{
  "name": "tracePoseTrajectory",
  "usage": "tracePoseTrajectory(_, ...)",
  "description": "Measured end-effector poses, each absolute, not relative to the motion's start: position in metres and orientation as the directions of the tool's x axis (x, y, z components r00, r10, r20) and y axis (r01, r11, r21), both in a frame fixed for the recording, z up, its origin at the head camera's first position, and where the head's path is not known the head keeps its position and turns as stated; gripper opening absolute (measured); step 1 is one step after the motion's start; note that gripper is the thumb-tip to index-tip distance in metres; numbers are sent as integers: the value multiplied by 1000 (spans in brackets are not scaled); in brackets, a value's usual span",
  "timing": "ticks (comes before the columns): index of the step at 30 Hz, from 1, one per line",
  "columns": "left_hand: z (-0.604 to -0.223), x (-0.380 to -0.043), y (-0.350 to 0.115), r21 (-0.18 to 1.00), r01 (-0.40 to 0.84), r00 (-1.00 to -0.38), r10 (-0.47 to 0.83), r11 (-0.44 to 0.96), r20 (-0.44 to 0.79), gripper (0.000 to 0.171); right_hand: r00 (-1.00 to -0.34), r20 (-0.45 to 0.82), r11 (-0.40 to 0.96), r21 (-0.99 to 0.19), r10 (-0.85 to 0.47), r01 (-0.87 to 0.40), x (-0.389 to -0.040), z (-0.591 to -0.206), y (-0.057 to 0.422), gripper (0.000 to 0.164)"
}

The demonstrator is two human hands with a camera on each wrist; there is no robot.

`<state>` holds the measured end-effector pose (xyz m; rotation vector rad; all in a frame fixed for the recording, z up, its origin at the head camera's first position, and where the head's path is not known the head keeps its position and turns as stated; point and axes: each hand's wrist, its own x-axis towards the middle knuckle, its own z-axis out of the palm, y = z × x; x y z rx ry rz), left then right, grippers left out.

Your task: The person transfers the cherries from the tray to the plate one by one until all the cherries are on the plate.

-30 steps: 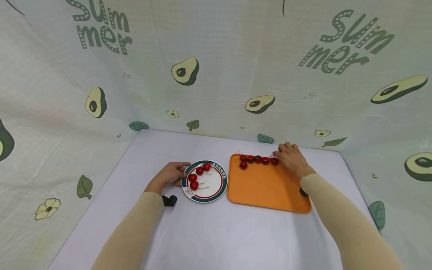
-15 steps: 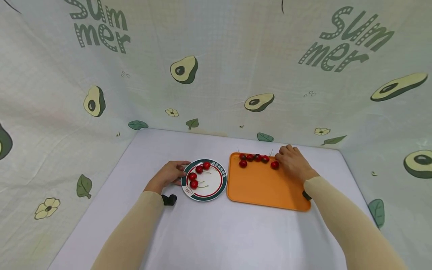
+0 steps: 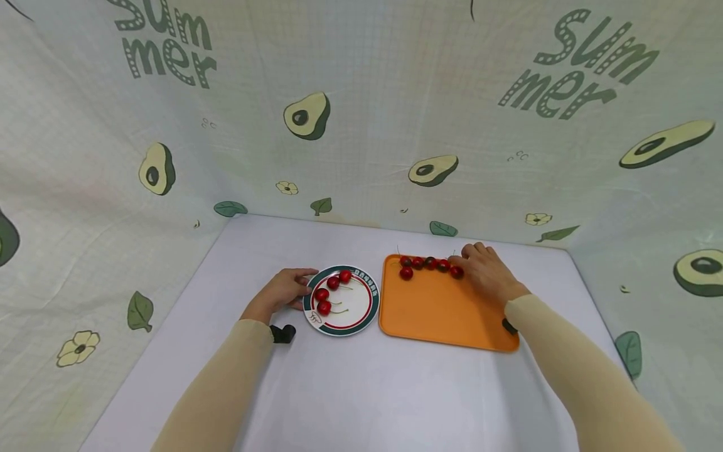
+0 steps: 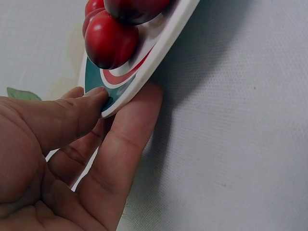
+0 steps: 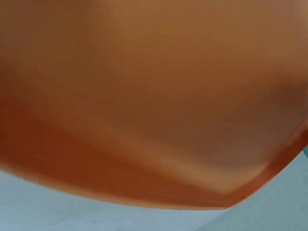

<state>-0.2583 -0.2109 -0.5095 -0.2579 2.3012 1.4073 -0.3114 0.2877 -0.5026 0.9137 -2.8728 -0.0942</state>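
My left hand [image 3: 285,290] holds the left edge of a round plate [image 3: 369,314] with a green rim and a red ring. In the left wrist view, the thumb lies on the rim and the fingers are underneath the plate [image 4: 118,91]. Several red cherries [image 3: 324,307] with stems lie on the plate's left half. My right hand [image 3: 487,271] is over the back right of an orange tray [image 3: 440,314], its fingertips at the rightmost cherry [image 3: 456,272], which it pinches. The right wrist view has only the tray [image 5: 159,110], with the fingers out of sight.
Along the tray's back edge runs a row of dark red cherries [image 3: 430,263], with one cherry [image 3: 406,273] in front of its left end. Tray and plate sit side by side on a white table [image 3: 361,389]. A printed cloth [image 3: 361,125] hangs behind.
The right hand first drew the rightmost cherry slightly forward, away from the row, then moved left with it, back against the row. The left hand and plate stay in place.
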Motion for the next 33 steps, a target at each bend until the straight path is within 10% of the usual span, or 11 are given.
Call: tracePoseTrajectory(33,-511,-259,-212,795,-356,-896,61,490,-439,54,-856,154,870,88,-494,-486,-305,-512,307,19)
